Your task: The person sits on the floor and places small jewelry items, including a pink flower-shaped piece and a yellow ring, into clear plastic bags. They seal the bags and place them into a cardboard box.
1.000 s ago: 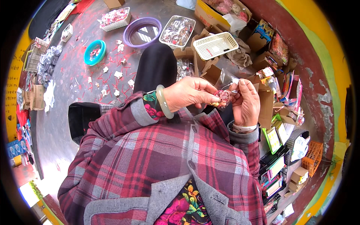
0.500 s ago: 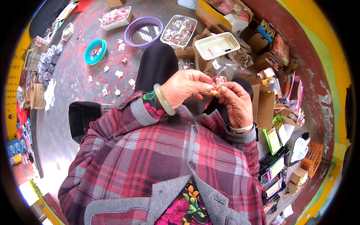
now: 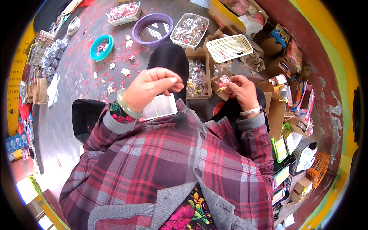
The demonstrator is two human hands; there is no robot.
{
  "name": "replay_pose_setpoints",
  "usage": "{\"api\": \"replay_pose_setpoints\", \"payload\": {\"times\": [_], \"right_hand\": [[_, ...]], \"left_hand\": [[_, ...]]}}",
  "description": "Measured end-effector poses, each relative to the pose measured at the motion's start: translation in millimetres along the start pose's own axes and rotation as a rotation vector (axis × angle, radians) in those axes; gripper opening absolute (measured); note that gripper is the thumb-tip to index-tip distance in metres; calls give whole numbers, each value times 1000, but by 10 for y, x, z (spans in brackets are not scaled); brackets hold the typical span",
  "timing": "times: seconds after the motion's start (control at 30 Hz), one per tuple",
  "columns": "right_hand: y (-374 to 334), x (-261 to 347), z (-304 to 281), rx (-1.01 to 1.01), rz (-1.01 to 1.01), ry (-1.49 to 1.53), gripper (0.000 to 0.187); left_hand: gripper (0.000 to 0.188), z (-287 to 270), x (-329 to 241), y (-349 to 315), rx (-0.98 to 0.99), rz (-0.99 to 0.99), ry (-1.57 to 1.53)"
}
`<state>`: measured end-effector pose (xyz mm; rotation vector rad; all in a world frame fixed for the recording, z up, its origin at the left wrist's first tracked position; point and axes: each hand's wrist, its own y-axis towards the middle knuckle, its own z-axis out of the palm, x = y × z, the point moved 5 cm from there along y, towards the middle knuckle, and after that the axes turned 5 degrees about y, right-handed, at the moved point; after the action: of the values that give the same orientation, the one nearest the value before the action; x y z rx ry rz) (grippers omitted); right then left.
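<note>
My right hand (image 3: 244,91) pinches a small pink and yellow trinket (image 3: 222,83), perhaps a hair tie, between thumb and fingers. Well to the left, my left hand (image 3: 155,87) has thumb and fingers drawn together in front of my knee. Anything it pinches is too small to make out. Just below that hand, a white tray (image 3: 163,106) shows in part by my lap; my hand and sleeve hide the rest. Between the hands and a little farther off, a cardboard box (image 3: 207,73) contains several clear-bagged trinkets.
Beyond my knees are a purple basin (image 3: 137,32), a teal bowl (image 3: 111,46), a white basket of bagged items (image 3: 173,37) and a cream basket (image 3: 249,50). Small white pieces (image 3: 125,71) and red bits litter the floor. Cardboard boxes (image 3: 275,115) crowd my right side.
My hands have parted. The left moved away leftward, while the right keeps the pink and yellow trinket. The white tray and more of the box of bagged trinkets now show.
</note>
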<state>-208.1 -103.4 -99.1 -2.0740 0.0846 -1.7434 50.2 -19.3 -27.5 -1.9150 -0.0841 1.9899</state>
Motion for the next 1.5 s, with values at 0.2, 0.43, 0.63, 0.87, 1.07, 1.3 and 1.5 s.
{"api": "replay_pose_setpoints", "payload": {"times": [0.2,0.43,0.63,0.87,1.07,1.3,1.5], "right_hand": [[596,-287,278,109,85,105,13],[1274,-712,455,86,212,-118,19],[1438,-875,343,-21,-20,-458,18],[910,-512,342,3,-26,-157,18],[469,-376,545,134,26,-48,28],[212,-497,762,262,37,-71,30],[92,-536,941,378,113,-80,26]], "left_hand": [[20,-172,309,-114,-69,-103,-58],[20,-214,394,-125,-93,-113,-118],[20,-275,373,-134,-123,-106,-123],[24,-557,308,-260,-252,-27,-83],[23,-889,516,-510,-375,-56,-3],[25,-975,904,-854,-466,-172,289],[30,-772,1170,-984,-422,-239,332]]}}
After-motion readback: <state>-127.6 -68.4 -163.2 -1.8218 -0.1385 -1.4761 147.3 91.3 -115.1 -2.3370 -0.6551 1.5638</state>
